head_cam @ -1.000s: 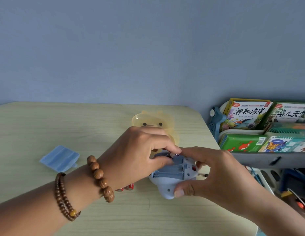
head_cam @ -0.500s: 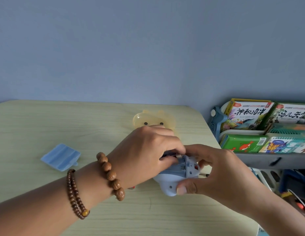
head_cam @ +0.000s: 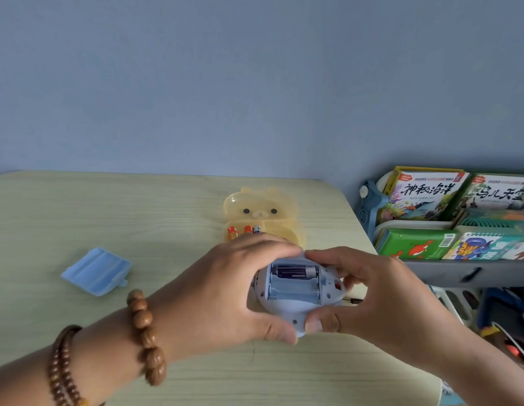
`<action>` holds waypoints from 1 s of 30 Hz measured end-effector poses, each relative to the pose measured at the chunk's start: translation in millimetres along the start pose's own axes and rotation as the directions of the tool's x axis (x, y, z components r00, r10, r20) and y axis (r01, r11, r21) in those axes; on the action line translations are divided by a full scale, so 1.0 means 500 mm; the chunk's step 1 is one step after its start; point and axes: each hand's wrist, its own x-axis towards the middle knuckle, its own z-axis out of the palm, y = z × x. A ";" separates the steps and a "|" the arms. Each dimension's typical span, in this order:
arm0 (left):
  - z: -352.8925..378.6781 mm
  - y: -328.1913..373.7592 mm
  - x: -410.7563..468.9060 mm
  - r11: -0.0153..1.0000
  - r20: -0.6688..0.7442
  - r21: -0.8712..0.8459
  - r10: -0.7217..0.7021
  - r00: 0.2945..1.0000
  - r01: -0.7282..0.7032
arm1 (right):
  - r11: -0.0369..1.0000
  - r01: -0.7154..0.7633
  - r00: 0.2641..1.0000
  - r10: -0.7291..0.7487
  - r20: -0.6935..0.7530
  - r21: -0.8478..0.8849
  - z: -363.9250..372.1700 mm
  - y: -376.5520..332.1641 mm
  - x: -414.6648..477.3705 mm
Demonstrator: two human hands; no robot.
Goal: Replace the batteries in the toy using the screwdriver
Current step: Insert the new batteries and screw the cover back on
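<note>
The pale blue toy (head_cam: 295,315) lies underside up on the table, its battery bay uncovered. One dark battery (head_cam: 294,271) sits in the far slot; the near slot looks bare. My left hand (head_cam: 225,294) grips the toy's left side, thumb on its near edge. My right hand (head_cam: 372,294) grips the right side, thumb on the near edge too. The bay's blue cover (head_cam: 96,271) lies apart at the left. A thin dark screwdriver tip (head_cam: 354,300) shows just right of the toy, mostly hidden by my right hand.
A yellow bear-shaped case (head_cam: 263,212) stands open behind the toy with several batteries (head_cam: 245,230) in it. A grey shelf (head_cam: 448,271) of picture books stands past the table's right edge. The wooden table (head_cam: 108,218) runs back to a blue wall.
My left hand has slid off the battery bay to the toy's left side, uncovering a battery seated in the far slot. The right hand keeps its hold.
</note>
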 end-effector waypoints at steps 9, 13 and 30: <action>0.017 0.002 -0.001 0.999 -0.084 -0.043 -0.034 0.996 0.031 | 0.895 -0.189 0.977 0.214 -0.015 0.405 0.006 -0.020 0.036; 0.018 0.005 0.000 0.999 -0.099 -0.048 -0.029 0.995 0.025 | 0.865 -0.272 0.949 0.314 -0.033 0.421 0.020 -0.024 0.048; 0.016 0.007 -0.002 0.997 -0.116 -0.067 -0.049 0.992 0.042 | 0.995 -0.082 0.995 0.079 0.056 0.051 0.003 -0.018 -0.008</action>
